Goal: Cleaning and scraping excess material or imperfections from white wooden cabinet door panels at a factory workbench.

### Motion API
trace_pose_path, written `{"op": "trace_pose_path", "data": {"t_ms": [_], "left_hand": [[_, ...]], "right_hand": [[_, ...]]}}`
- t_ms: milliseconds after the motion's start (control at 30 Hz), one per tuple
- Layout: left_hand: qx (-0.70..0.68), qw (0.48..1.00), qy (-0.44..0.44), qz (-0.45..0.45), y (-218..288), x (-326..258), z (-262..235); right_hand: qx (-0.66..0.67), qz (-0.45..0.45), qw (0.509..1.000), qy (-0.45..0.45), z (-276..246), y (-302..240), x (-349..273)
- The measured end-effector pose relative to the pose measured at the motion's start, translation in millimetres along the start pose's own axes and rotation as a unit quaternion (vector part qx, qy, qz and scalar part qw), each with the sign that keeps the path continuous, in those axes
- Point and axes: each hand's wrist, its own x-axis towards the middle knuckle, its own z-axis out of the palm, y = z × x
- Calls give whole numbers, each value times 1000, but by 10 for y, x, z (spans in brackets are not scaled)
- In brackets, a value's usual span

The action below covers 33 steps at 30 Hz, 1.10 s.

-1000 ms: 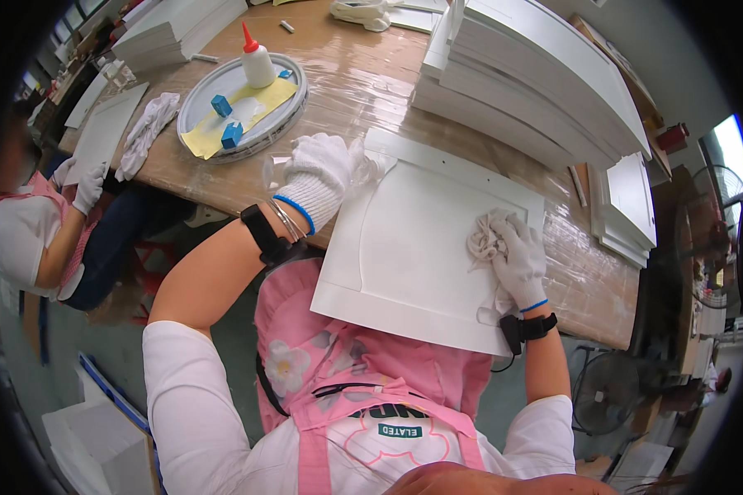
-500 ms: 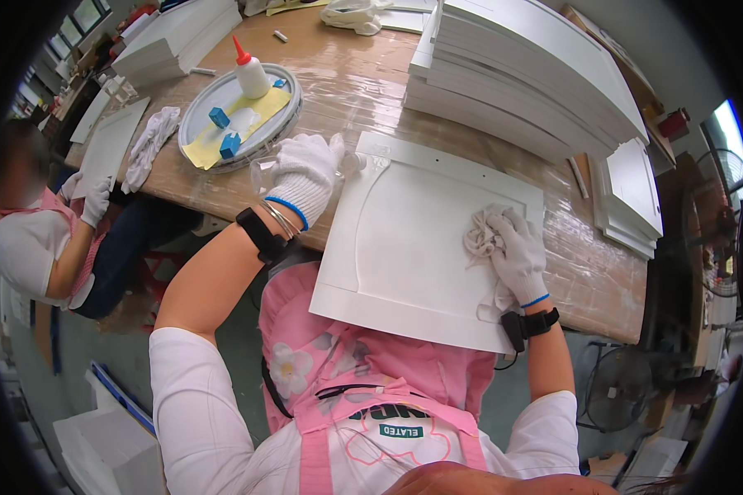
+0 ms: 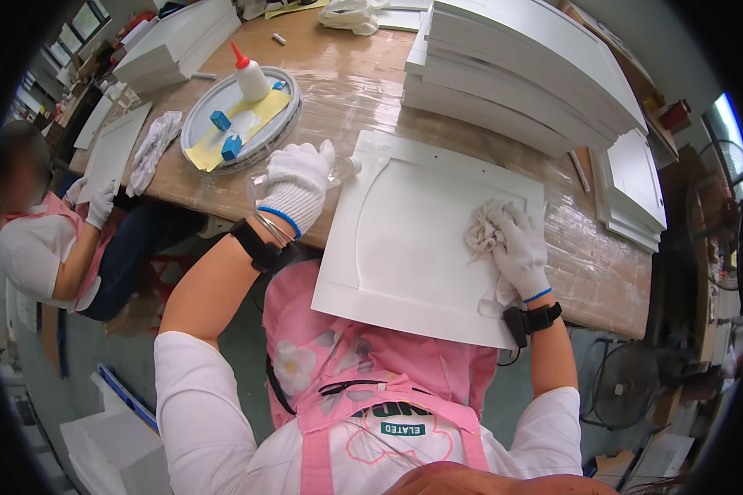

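Note:
In front of me a white cabinet-door-like panel [image 3: 421, 239] lies flat, its near edge overhanging the table edge above my lap. My left hand [image 3: 297, 180], in a white knit glove, is closed around a clear plastic bottle [image 3: 337, 172]. The bottle lies sideways, its whitish cap pointing right over the panel's left edge; the glove hides its middle. On the right part of the panel, my gloved right hand [image 3: 522, 252] presses a crumpled whitish rag [image 3: 481, 231] against the surface. One end of the rag hangs out below the palm.
A round lid [image 3: 295, 124] at the far left carries a red-tipped white squeeze bottle [image 3: 253, 81], yellow sandpaper-like sheet [image 3: 264, 107] and blue blocks [image 3: 232, 148]. White panels [image 3: 520, 91] are stacked at the far right. A gloved co-worker [image 3: 41, 256] sits left, handling a panel [image 3: 114, 148].
My left hand and the bottle have shifted slightly nearer to me and left. The right hand and rag stay at nearly the same spot on the panel.

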Motion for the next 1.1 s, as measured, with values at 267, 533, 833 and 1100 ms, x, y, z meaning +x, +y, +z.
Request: {"op": "trace_pose_path", "data": {"t_ms": [267, 533, 833, 1100], "left_hand": [[-114, 987, 108, 21, -251, -802, 270], [13, 976, 151, 154, -329, -1498, 199], [57, 979, 103, 168, -199, -1880, 49], [85, 987, 93, 103, -131, -1887, 33]], "right_hand": [[19, 3, 1000, -14, 82, 73, -2], [350, 231, 902, -104, -303, 22, -136], [640, 231, 733, 18, -480, 139, -932], [683, 287, 669, 52, -599, -47, -1205]]}}
